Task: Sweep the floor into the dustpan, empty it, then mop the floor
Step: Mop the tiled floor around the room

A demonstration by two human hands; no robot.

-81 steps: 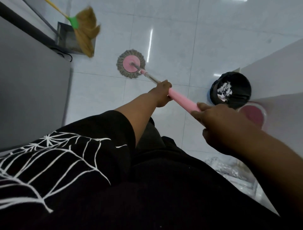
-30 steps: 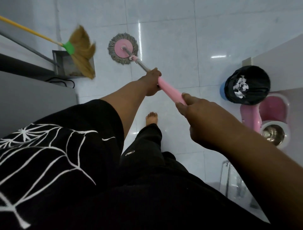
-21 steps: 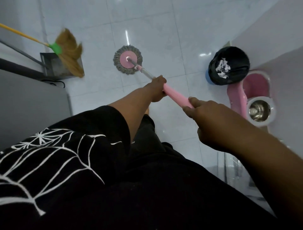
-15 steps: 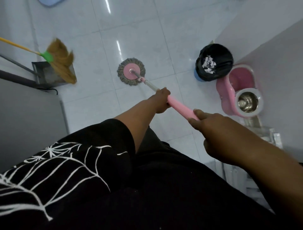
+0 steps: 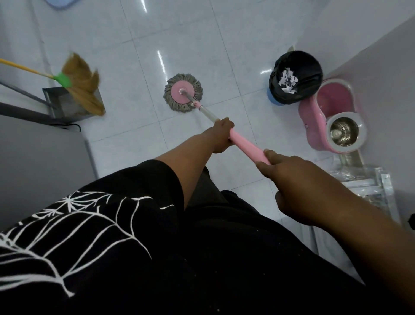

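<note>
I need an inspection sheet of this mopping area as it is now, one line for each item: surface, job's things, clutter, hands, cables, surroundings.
Surface: glossy white floor, no loose debris seen.
Job's things: mop head flat on the floor; broom leaning at the dustpan; bin holds paper scraps; pink spin bucket beside it.
Clutter: shiny wrapped item at lower right; blue mat at top edge.
Hands: left hand grips the mop handle lower down; right hand grips its upper end.
Cables: one black cable on the floor by the grey cabinet.
Surroundings: grey cabinet on the left, pale wall on the right.
</note>
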